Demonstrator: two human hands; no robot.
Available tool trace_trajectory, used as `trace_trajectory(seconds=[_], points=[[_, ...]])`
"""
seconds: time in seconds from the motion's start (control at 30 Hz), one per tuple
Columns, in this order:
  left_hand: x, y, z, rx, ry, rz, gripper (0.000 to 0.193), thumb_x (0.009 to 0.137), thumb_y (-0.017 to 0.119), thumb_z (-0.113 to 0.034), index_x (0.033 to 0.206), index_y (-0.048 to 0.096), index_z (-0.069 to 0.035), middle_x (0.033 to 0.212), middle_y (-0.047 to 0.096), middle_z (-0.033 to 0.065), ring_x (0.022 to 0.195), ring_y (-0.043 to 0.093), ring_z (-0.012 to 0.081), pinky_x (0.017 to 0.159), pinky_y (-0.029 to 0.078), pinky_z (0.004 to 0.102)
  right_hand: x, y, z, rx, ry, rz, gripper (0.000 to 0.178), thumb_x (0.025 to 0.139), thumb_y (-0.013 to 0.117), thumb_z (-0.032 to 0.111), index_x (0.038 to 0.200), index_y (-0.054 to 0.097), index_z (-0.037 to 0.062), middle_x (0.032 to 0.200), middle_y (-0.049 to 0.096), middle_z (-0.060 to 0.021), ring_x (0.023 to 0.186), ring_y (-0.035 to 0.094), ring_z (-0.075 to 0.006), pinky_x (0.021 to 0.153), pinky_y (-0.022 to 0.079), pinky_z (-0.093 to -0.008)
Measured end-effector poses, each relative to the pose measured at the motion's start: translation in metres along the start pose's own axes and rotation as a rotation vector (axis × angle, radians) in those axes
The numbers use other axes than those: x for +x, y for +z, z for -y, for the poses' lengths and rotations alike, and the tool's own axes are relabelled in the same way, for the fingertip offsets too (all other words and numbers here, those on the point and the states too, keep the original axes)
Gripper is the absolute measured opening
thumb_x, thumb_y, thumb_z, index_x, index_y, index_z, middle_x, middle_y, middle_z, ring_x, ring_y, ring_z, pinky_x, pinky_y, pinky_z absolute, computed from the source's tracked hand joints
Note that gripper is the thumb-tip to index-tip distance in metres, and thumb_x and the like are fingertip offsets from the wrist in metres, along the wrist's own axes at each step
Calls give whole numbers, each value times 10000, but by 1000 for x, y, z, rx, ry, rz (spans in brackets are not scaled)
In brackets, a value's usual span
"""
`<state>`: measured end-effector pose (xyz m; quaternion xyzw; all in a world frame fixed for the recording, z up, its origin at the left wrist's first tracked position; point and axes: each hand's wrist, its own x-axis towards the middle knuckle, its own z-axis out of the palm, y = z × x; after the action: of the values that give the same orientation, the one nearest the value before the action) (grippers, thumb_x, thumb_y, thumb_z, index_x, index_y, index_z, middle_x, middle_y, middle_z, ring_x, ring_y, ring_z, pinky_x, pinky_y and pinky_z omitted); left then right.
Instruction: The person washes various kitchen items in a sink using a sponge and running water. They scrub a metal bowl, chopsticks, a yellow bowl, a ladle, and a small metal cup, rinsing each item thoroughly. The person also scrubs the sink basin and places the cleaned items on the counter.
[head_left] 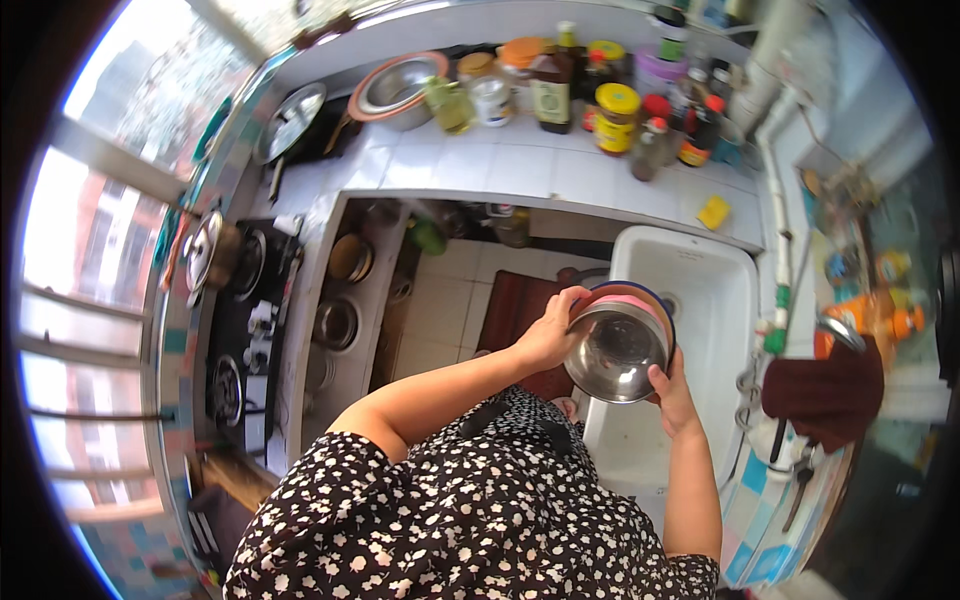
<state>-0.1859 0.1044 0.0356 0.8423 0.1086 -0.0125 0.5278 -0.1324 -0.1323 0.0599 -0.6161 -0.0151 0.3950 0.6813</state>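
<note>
A stack of nested bowls is held between my two hands over the left side of the white sink [715, 400]. On top sits a shiny steel bowl [618, 352], tilted so that its inside shows; a pink rim and a darker rim with blue and brown peek out behind it. My left hand [550, 332] grips the stack's left edge, the thumb near the rim. At the lower right edge, my right hand [674, 393] clasps it with the thumb in front. Fingers behind the bowls are hidden.
Jars and bottles crowd the tiled counter [480, 165] at the back, beside a yellow sponge [713, 212]. On the left stands a black gas stove [238, 330] with a lidded pot [213, 255]. A dark red cloth [825, 400] hangs right of the sink. Steel bowls [336, 323] sit on a lower shelf.
</note>
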Motion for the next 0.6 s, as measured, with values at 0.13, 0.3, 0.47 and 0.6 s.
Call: trace_trajectory(seconds=[0.13, 0.3, 0.47, 0.6], points=[[-27, -20, 49, -299, -361, -231, 643, 868, 593, -199, 1370, 225, -40, 1174, 499, 140, 1024, 515, 176, 881, 416, 309, 46, 26, -2, -139, 109, 237, 910, 749, 627, 588, 1414, 160, 179, 1353, 353, -70, 1222, 382, -241, 897, 442, -423], [-77, -90, 104, -539, -446, -273, 322, 835, 545, -69, 1153, 523, -24, 1014, 601, 39, 958, 546, 132, 876, 423, 287, 98, 119, -8, -187, 207, 337, 925, 779, 544, 645, 1446, 71, 211, 1421, 277, -83, 1278, 328, -263, 951, 385, -441], [-139, -125, 171, -825, -499, -479, 354, 854, 541, -78, 1201, 473, -57, 1013, 585, 47, 954, 555, 151, 809, 473, 319, 145, 211, -45, -11, 319, 436, 563, 940, 433, 420, 1397, 273, 131, 1330, 427, -30, 1204, 427, -170, 942, 407, -375], [-189, -186, 178, -818, -682, -507, 403, 883, 506, -75, 1276, 414, -75, 1106, 540, 99, 929, 587, 191, 746, 527, 321, 162, 286, -90, -61, 369, 383, 454, 948, 455, 257, 1365, 338, 123, 1255, 503, -44, 1124, 508, -180, 903, 446, -372]])
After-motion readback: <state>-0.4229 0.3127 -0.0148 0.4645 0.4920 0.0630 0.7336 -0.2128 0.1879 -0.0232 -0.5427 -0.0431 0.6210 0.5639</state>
